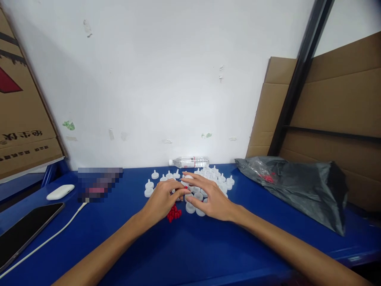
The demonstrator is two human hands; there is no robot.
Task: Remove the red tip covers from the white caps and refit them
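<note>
Several white plastic caps (154, 174) lie scattered on the blue table (190, 246) near the wall. A small heap of red plastic pieces (174, 213) sits just in front of them. My left hand (162, 200) rests above the red heap, its fingers curled and pinching a small red piece against a white cap. My right hand (208, 194) lies over the white caps, fingers stretched toward the left hand and touching the same cap.
A clear water bottle (189, 162) lies against the wall. A dark plastic bag (297, 186) with red pieces inside lies at the right. Left are a phone (24, 232), a white cable (56, 234) and a white case (60, 192). Cardboard boxes (20, 119) flank both sides.
</note>
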